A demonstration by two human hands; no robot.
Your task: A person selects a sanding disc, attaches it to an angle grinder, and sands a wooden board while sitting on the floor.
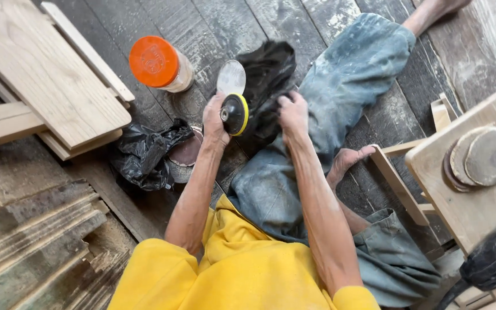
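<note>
**Apprentice:** Between the two hands sits the sanding pad, black with a yellow rim. The left hand is closed round its back, and a pale round disc stands just above it, touching the rim as far as I can see.

**Carpenter:** And the right hand?

**Apprentice:** Curled shut on the black plastic bag just beyond the pad. I cannot tell whether its fingers pinch anything else.

**Carpenter:** Then my advice, judging from that: keep the pad steady in the left hand, face turned up, and line the disc's edge with the yellow rim all round before pressing. Press from the middle outward so it seats flat.

**Apprentice:** Anything close by to mind?

**Carpenter:** Left of the left hand stands a jar with an orange lid; nearer the left forearm lies a second crumpled black bag with a brownish disc half on it. Both are near the elbow's sweep, so I would keep the arms tucked over the jeans.
</note>
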